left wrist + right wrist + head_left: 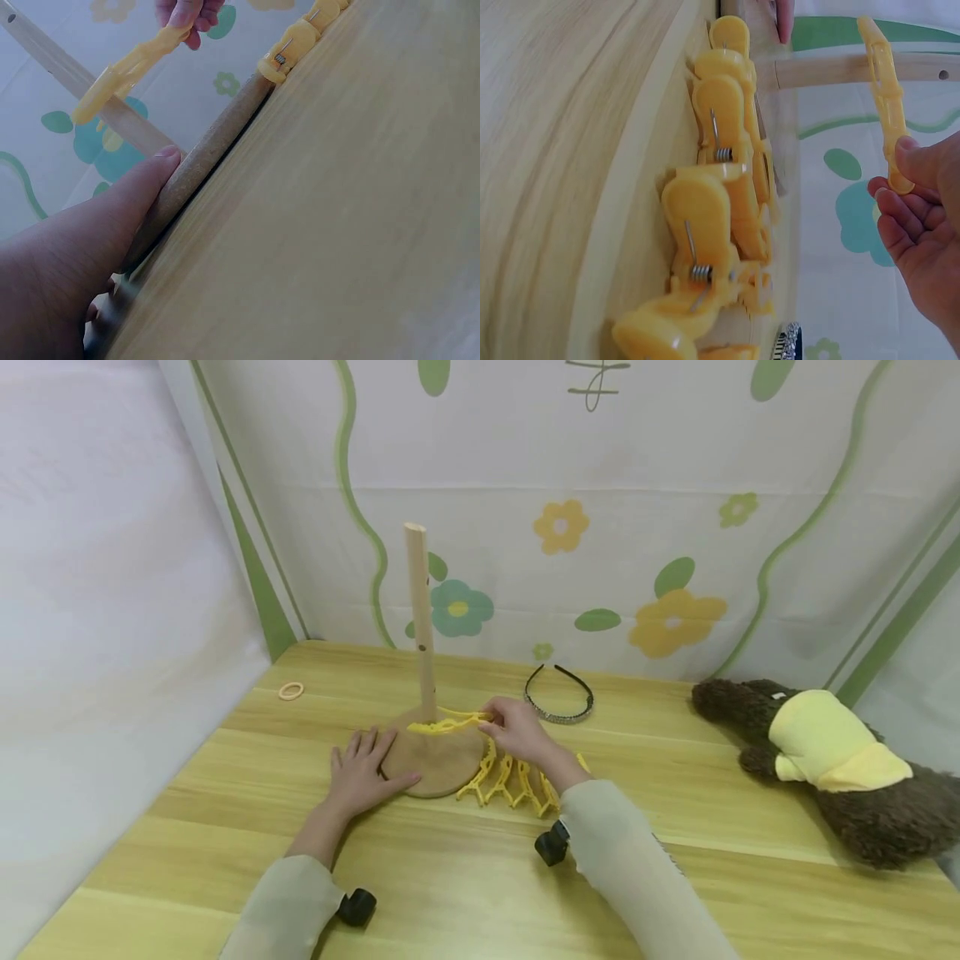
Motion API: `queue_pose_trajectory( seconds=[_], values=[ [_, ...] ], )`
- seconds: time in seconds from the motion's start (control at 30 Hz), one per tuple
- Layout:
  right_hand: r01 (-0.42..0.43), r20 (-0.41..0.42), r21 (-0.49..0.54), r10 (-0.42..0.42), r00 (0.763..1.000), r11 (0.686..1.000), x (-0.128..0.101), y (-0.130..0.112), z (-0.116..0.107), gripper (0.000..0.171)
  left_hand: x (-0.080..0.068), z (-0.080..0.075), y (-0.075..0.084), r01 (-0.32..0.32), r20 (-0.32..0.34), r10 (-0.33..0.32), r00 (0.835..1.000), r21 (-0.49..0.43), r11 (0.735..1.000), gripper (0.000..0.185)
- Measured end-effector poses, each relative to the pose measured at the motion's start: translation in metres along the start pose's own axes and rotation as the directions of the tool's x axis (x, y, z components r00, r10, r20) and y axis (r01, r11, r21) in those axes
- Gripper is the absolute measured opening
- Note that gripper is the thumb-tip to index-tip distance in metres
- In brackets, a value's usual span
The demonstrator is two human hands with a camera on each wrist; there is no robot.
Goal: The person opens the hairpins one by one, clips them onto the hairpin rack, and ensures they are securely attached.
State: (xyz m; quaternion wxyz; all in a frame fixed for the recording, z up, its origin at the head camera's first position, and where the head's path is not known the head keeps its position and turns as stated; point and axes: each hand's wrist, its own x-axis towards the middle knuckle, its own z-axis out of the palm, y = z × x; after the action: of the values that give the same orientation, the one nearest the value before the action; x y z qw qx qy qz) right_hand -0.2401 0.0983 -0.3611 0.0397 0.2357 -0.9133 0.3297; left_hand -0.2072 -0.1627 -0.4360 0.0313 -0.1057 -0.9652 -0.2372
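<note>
My right hand (517, 728) pinches the handle end of a yellow plastic spring clip (889, 97), its long arms pointing left. The clip overlaps a pale wooden post (422, 618) low down in the head view, and crosses it in both wrist views too. The post stands upright on a round wooden base (431, 768). With fingers spread, my left hand (363, 774) rests at the base's left edge, its thumb over the front part. Several more yellow clips (697, 225) with metal coil springs lie in a row right of the base, under my right forearm.
A black headband with a sparkly band (566, 718) lies behind the clips. At the far left is a small peach-coloured ring (291, 691). A dark brown plush toy in a yellow shirt (832, 743) lies on the right. A flower-patterned curtain (495, 460) hangs behind the table (450, 893).
</note>
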Motion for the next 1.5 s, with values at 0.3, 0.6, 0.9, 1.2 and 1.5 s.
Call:
queue_pose_trajectory(
  seconds=[0.3, 0.6, 0.9, 1.2, 1.5],
  values=[
    [-0.037, 0.035, 0.066, 0.035, 0.999, 0.997, 0.012, -0.008, 0.012, 0.018, 0.0, 0.0, -0.003, 0.009, 0.004, -0.009, 1.0, 0.019, 1.0, 0.09],
    [-0.063, 0.039, 0.098, 0.06, 0.997, 0.993, 0.013, -0.006, 0.014, 0.017, 0.002, 0.001, -0.001, 0.004, 0.028, -0.005, 1.0, 0.021, 1.0, 0.091],
    [-0.075, 0.035, 0.086, 0.072, 0.997, 0.993, 0.016, -0.014, 0.017, 0.016, 0.001, 0.0, -0.002, -0.003, 0.019, 0.002, 1.0, 0.017, 1.0, 0.09],
    [-0.117, 0.048, 0.081, 0.113, 0.992, 0.99, 0.015, -0.013, 0.016, 0.028, 0.003, 0.002, -0.002, -0.018, 0.021, 0.018, 1.0, 0.023, 1.0, 0.089],
    [-0.144, 0.073, 0.083, 0.138, 0.988, 0.986, 0.01, -0.009, 0.009, 0.041, 0.008, 0.003, 0.001, -0.04, 0.034, 0.04, 0.999, 0.009, 0.999, 0.089]
  ],
)
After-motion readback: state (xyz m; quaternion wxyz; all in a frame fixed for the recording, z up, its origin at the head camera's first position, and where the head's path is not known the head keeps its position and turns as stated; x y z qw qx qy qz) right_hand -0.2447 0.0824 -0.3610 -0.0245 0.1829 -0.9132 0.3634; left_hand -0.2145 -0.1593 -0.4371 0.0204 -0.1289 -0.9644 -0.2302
